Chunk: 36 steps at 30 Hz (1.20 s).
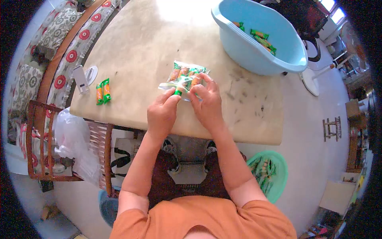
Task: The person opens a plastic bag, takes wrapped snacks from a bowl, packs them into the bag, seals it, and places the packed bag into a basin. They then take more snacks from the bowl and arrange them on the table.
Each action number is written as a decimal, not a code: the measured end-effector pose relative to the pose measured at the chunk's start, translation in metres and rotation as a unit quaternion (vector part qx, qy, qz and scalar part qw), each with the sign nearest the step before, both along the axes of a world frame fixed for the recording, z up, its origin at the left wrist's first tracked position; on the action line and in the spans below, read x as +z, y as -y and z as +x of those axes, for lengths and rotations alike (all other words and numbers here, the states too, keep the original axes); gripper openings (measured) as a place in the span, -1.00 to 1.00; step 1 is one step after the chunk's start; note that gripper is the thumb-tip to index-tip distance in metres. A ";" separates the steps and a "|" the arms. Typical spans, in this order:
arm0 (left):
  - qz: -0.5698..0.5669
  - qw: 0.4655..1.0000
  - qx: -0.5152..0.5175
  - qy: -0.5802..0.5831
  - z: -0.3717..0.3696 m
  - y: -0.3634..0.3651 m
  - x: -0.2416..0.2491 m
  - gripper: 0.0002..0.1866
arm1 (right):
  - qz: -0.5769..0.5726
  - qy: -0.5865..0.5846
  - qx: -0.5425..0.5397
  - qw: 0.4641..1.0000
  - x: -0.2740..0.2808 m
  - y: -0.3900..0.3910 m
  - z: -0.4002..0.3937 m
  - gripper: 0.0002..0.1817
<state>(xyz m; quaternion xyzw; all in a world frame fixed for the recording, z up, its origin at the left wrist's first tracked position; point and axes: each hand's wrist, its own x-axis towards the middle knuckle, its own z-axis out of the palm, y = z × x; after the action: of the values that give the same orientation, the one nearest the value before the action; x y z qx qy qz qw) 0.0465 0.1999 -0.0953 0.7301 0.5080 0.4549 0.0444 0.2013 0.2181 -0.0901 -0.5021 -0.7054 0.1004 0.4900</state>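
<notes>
Two hands on one clear bag (pixel 192 66), and you've got it lying on the beige table (pixel 135 67), near the edge closest to you. Your left hand (pixel 162 112) has its thumb and fingers pinched together on the lower end of a single green packet (pixel 178 92), right by the bag's near left side. Your right hand (pixel 207 105) is curled at the bag's right side, fingers bent over it and touching; can't tell whether they're actually pinching the plastic or just resting there. You can see several orange-and-green packets (pixel 174 74) through the plastic, side by side.

Off to your left, two loose packets (pixel 103 92) lie next to each other, with a phone (pixel 80 79) propped up just beyond them. The big blue tub (pixel 246 51) sits at the table's far right, with more packets (pixel 260 35) inside. Down on the floor to your right there's a green basin (pixel 283 175) too, contents kinda blurry.
</notes>
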 end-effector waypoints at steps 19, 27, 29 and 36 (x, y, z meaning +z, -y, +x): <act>0.013 0.997 0.074 -0.032 0.021 -0.039 -0.006 -0.98 | -0.058 -0.034 0.020 0.998 -0.008 -0.004 0.006 -0.87; 0.047 0.994 0.056 -0.077 0.003 -0.015 0.000 -0.93 | -0.063 -0.033 0.069 0.995 0.000 0.008 0.004 -0.85; 0.051 0.996 0.039 -0.065 -0.002 -0.010 -0.002 -0.90 | -0.079 -0.028 0.085 0.993 0.007 0.015 0.004 -0.85; 0.037 0.999 0.010 -0.006 -0.007 -0.017 -0.007 -0.91 | -0.096 -0.003 0.093 0.991 0.010 0.015 0.007 -0.87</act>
<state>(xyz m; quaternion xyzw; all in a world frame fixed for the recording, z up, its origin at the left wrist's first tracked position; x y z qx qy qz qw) 0.0393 0.2169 -0.1027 0.7291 0.4980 0.4694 0.0099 0.2085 0.2033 -0.0797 -0.4783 -0.7347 0.2144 0.4307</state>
